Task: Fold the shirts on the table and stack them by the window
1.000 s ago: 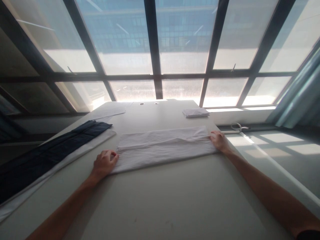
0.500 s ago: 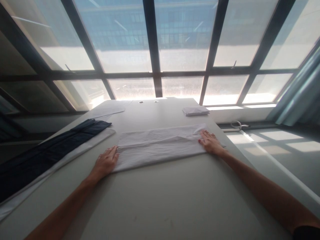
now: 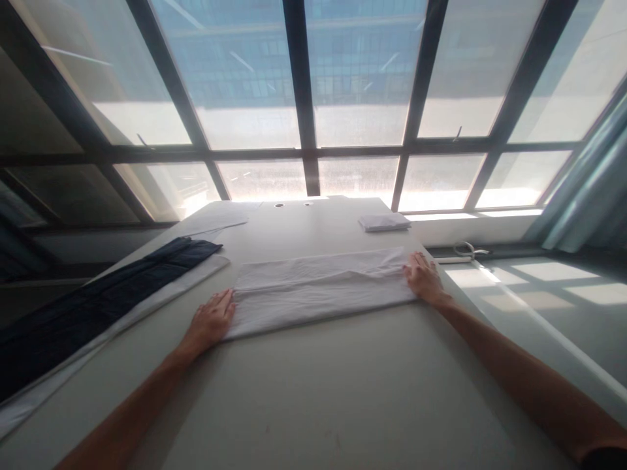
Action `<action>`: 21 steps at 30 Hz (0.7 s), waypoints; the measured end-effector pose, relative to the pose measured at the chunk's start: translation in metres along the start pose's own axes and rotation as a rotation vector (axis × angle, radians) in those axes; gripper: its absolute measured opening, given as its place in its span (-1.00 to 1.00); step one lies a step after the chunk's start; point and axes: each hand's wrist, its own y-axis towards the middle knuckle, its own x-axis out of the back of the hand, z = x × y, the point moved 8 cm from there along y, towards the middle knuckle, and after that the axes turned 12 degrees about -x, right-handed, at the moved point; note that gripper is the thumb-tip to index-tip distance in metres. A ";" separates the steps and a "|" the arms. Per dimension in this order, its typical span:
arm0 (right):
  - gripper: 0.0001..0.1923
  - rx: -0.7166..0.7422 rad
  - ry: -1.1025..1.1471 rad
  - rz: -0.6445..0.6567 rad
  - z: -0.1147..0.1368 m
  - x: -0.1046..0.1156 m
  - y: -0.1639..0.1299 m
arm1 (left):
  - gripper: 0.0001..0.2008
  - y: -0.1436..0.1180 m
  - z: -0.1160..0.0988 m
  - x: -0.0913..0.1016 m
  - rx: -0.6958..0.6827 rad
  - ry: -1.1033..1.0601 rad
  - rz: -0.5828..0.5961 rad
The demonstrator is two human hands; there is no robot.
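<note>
Head view, left hand [image 3: 211, 320], right hand [image 3: 424, 279] flat on white cloth [image 3: 321, 290]

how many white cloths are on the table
4: a long folded one under both hands, a small folded one far right, a flat one far left, a strip under the dark cloth.

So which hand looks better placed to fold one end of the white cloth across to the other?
Marginally the right hand: it lies flat on the folded white cloth at its end, while the left hand rests mostly on the table beside the other edge.
</note>
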 end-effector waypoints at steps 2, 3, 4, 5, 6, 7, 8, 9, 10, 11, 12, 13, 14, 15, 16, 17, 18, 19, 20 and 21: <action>-0.40 0.088 0.007 0.066 0.028 -0.008 0.000 | -0.44 0.000 0.000 -0.001 -0.010 -0.002 0.002; -0.40 0.146 0.009 0.131 0.045 -0.015 -0.001 | -0.43 0.000 0.000 -0.001 -0.015 -0.005 0.006; -0.39 0.210 0.007 0.199 0.061 -0.023 -0.002 | -0.43 0.000 0.001 -0.002 -0.018 -0.009 0.011; -0.38 0.272 0.002 0.255 0.075 -0.030 -0.004 | -0.42 0.000 0.001 -0.002 -0.020 -0.013 0.014; -0.36 0.327 -0.005 0.296 0.086 -0.036 -0.005 | -0.42 0.000 0.002 -0.002 -0.020 -0.017 0.016; -0.34 0.364 -0.014 0.319 0.093 -0.040 -0.005 | -0.42 -0.001 0.003 -0.003 -0.022 -0.022 0.014; -0.33 0.376 -0.025 0.322 0.095 -0.043 -0.004 | -0.42 -0.001 0.003 -0.003 -0.022 -0.026 0.011; -0.31 0.361 -0.039 0.313 0.092 -0.044 0.000 | -0.43 -0.001 0.004 -0.004 -0.022 -0.031 0.006; -0.30 0.326 -0.056 0.297 0.085 -0.044 0.004 | -0.43 -0.002 0.005 -0.004 -0.023 -0.035 0.000; -0.29 0.281 -0.074 0.282 0.075 -0.043 0.009 | -0.44 -0.002 0.005 -0.005 -0.025 -0.039 -0.005; -0.29 0.227 -0.091 0.272 0.063 -0.041 0.014 | -0.43 -0.002 0.006 -0.006 -0.026 -0.043 -0.007; -0.29 0.173 -0.103 0.270 0.050 -0.039 0.019 | -0.43 -0.002 0.006 -0.007 -0.027 -0.048 -0.007; -0.29 0.123 -0.109 0.275 0.038 -0.038 0.024 | -0.42 -0.002 0.007 -0.008 -0.026 -0.053 -0.007; -0.29 0.083 -0.109 0.282 0.028 -0.036 0.027 | -0.41 -0.002 0.007 -0.008 -0.024 -0.057 -0.007; -0.29 0.053 -0.106 0.286 0.020 -0.035 0.030 | -0.40 -0.002 0.008 -0.009 -0.022 -0.061 -0.005; -0.29 0.033 -0.100 0.286 0.013 -0.034 0.033 | -0.39 -0.001 0.008 -0.009 -0.022 -0.063 -0.003; -0.30 0.016 -0.093 0.284 0.009 -0.034 0.034 | -0.38 -0.001 0.008 -0.010 -0.022 -0.065 0.000; -0.30 0.002 -0.085 0.280 0.005 -0.034 0.035 | -0.37 -0.001 0.008 -0.010 -0.023 -0.067 0.001; -0.30 -0.012 -0.076 0.276 0.003 -0.034 0.036 | -0.37 -0.001 0.007 -0.010 -0.026 -0.068 -0.001; -0.30 -0.023 -0.065 0.270 0.002 -0.034 0.036 | -0.37 -0.001 0.007 -0.010 -0.029 -0.070 -0.008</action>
